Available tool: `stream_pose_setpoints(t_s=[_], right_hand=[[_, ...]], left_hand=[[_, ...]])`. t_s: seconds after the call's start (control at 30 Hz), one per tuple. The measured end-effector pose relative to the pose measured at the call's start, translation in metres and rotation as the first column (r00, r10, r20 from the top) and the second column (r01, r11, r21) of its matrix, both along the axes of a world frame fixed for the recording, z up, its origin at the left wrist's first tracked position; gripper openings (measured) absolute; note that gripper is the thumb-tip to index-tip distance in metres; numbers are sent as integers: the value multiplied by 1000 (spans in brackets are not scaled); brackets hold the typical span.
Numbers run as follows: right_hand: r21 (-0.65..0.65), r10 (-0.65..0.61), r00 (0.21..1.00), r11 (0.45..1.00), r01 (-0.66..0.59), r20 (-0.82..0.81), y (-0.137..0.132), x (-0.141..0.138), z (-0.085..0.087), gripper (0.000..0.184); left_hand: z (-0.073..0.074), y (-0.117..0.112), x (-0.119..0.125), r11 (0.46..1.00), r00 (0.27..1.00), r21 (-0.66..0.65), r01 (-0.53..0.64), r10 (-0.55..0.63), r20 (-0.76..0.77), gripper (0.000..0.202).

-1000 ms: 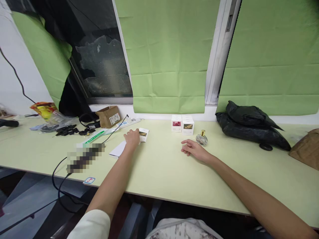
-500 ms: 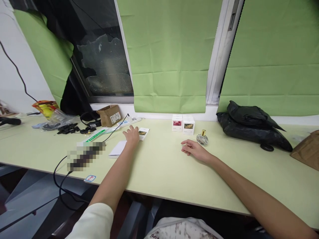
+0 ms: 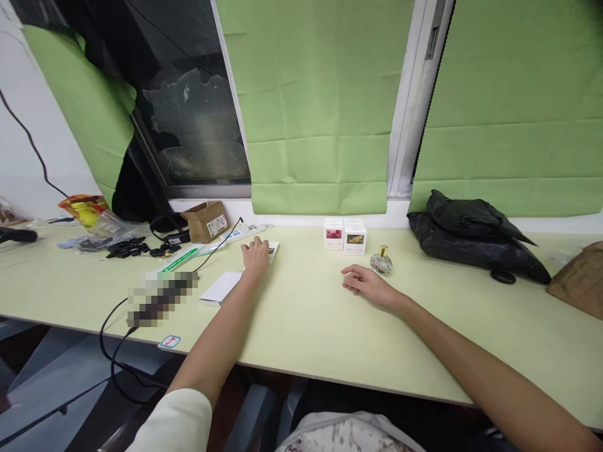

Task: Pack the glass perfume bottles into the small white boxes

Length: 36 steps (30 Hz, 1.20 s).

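My left hand [image 3: 255, 256] is closed, its bent fingers pressed down on a white box [image 3: 274, 252] printed with a small picture, largely covered by the hand. Just below, partly behind my forearm, lies a plain white box [image 3: 220, 289]; whether the two pieces are joined is hidden. My right hand [image 3: 370, 285] rests on the table, palm turned inward, fingers loosely bent and apart, holding nothing. Close behind it stands a round glass perfume bottle [image 3: 381, 262] with a gold cap. Small white boxes with flower pictures [image 3: 355, 240] stand together near the wall.
Black plastic bags [image 3: 475, 242] lie at the right, beside a brown paper package [image 3: 579, 279]. An opened brown carton [image 3: 206, 223], a power strip [image 3: 238, 235] and a pixelated object with cables [image 3: 162, 298] occupy the left. The table's front edge [image 3: 320, 375] runs below my forearms.
My left hand has moved slightly right over the printed white piece, its fingers drawing closer together. The plain white box has shifted a little and shows its side. My right hand stays put.
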State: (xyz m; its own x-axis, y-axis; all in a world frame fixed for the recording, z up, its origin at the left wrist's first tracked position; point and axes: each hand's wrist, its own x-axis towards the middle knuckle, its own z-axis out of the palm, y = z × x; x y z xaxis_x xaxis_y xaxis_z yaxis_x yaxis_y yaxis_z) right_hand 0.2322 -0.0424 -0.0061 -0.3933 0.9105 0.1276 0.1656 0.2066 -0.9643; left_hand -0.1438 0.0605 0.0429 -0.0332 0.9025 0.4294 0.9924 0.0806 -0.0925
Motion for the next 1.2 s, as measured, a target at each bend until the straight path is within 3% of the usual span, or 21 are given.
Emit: stream_pose_setpoints(t_s=[0.1,0.2,0.27,0.33,0.4,0.47,0.5,0.57,0.63,0.7,0.8,1.03,1.2], right_hand=[[43,-13,999,999,11,39,-5,-1,4,41],[257,-155,970,961,104,185,-10,2,14,32],[485,-354,899,852,196,259,-10,8,21,29],[664,-561,801,683,305,209,-7,17,28,28],[743,-695,709,536,401,118,-2,30,31,26],[780,-773,632,431,455,58,5,42,32,25],[794,-802,596,384,471,34,8,47,31,25],[796,-835,550,341,500,13,14,55,27,34],[754,-840,541,381,535,40,18,59,22,50],[682,-815,567,480,552,115,22,62,16,60],[603,-772,596,590,537,223,25,64,11,58],[652,-775,549,595,470,312,27,70,13,34],[683,-807,490,562,466,329,31,80,12,33]], left_hand=[[2,-3,4,998,998,7,59,-59,24,32],[3,-5,9,992,992,35,119,-120,43,35],[1,-6,14,983,983,61,171,-174,57,38],[-1,-7,21,968,967,80,238,-243,70,38],[-5,-7,28,947,945,82,310,-316,81,37],[-9,-8,36,925,921,73,374,-379,87,37],[-12,-9,40,910,905,67,410,-414,93,37],[-15,-11,46,860,851,58,506,-509,129,36],[-18,-14,51,792,773,55,608,-606,186,35],[-20,-17,55,737,710,49,674,-665,234,33],[-21,-20,57,714,685,29,699,-681,260,30],[-21,-20,55,706,660,33,707,-676,327,30],[-23,-20,52,704,645,31,709,-667,373,27]])
